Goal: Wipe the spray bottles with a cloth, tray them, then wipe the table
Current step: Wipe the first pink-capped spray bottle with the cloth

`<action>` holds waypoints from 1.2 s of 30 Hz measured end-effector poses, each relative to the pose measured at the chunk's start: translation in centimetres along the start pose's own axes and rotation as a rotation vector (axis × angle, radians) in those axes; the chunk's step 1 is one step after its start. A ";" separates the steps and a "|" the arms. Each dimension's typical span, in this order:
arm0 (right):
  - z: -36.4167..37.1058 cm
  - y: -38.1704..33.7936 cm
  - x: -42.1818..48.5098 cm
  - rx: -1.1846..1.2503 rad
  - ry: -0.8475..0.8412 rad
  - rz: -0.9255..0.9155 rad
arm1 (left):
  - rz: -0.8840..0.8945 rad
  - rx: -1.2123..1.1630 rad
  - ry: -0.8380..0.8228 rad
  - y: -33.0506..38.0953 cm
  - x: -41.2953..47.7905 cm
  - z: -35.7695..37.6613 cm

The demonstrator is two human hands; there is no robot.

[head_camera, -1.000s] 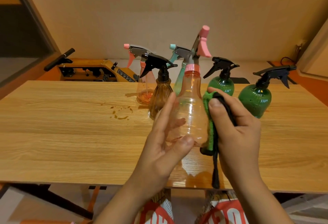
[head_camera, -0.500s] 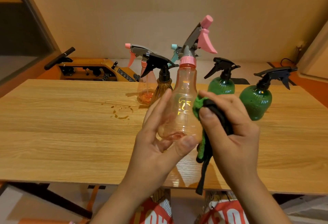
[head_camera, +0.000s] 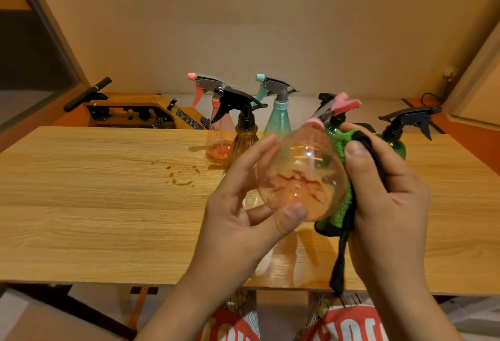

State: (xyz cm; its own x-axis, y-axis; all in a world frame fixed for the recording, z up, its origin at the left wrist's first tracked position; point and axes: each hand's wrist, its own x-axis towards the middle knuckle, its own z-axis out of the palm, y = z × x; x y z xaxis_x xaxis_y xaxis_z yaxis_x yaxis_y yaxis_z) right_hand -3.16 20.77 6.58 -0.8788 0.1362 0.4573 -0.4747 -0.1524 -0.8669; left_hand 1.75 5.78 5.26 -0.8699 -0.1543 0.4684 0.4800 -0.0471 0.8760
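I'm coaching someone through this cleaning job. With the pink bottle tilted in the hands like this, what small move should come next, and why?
Probably turn the bottle a little in the left hand so the cloth reaches a fresh side. The right hand presses the cloth only against the bottle's right flank, while the side facing the camera is bare. No tray is in view, and drips on the table can wait.

A clear pink-capped spray bottle (head_camera: 300, 175) tilts base-forward above the surface (head_camera: 94, 205), a green-and-black cloth (head_camera: 343, 151) pressed against its side.
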 end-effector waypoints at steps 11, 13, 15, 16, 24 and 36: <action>-0.2 0.4 0.2 0.021 0.019 0.191 | 0.010 0.077 -0.066 0.4 0.7 1.1; -0.1 0.6 0.1 0.013 0.002 0.206 | 0.027 0.090 -0.089 0.3 0.8 1.2; -0.1 0.6 0.2 0.011 -0.002 0.223 | 0.003 0.072 -0.106 0.2 0.7 1.2; -0.2 0.6 0.2 0.012 -0.001 0.230 | -0.014 0.054 -0.121 0.2 0.6 1.1; -0.6 0.0 0.2 -0.027 -0.091 0.204 | 0.052 0.110 -0.092 -0.4 0.4 0.5; -2.4 -4.2 4.0 -0.399 -0.413 -0.374 | 0.038 0.115 -0.206 0.9 0.8 -1.0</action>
State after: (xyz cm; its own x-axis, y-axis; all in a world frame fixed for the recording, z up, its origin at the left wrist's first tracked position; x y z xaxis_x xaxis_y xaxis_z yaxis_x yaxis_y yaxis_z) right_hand -4.56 24.32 11.54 -0.6431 -0.2871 0.7100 -0.7655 0.2153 -0.6063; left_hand 1.56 4.63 6.29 -0.8618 0.0512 0.5046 0.5071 0.0696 0.8591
